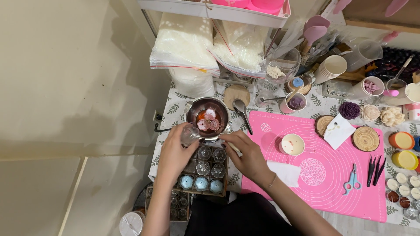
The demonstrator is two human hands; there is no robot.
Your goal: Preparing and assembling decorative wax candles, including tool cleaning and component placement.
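My left hand (177,150) holds a small clear glass cup (190,134) tilted just in front of a steel melting pot (208,117), which holds reddish liquid with pale pink lumps. My right hand (246,153) grips a thin pale stick (234,148) beside the pot's front edge. Below both hands sits a cardboard tray (204,171) of several small glass cups; three in the front row hold light blue filling (201,183), the others look clear.
A pink silicone mat (323,175) lies to the right with a small white bowl (292,144), blue scissors (352,180) and white paper. Bags of white flakes (183,43) stand behind the pot. Cups, wax flowers and wood slices crowd the back right.
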